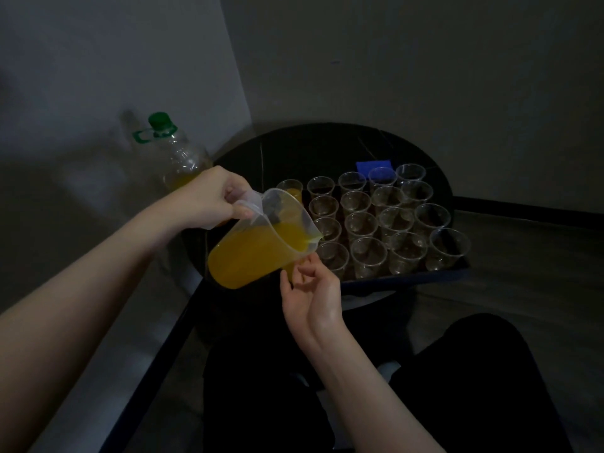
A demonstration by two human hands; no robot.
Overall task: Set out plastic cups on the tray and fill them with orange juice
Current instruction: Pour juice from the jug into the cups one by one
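Nearest the camera are the person's dark-clad legs [425,387], and above them the right hand [310,289] is raised palm-up with its fingers loosely curled at a clear plastic cup [295,268] that already looks orange inside; whether the fingers truly pinch that cup or only steady it cannot be told, since the jug hides most of it. The left hand [215,199] is clamped round the handle of a translucent plastic measuring jug [258,243], tipped to the right with its spout over that cup and roughly half full of orange juice. The jug probably feels fairly heavy and its load will slosh, so the handle is the sound place to hold it, with a slow tilt. The cups look thin, light and easily squashed or tipped, so each is best steadied low on its wall with a gentle touch. Beyond the hands, rows of empty clear plastic cups [376,223] stand close together on a dark rectangular tray [408,279], with one cup holding juice [291,188] at the far left. The tray sits on a round black worktop [327,145], smooth and probably slick when wet. A small blue object [374,166] lies behind the cups. To the left stands a large clear plastic bottle with a green cap [173,152], a little juice in it. The room is dim, with plain pale walls meeting in a corner.
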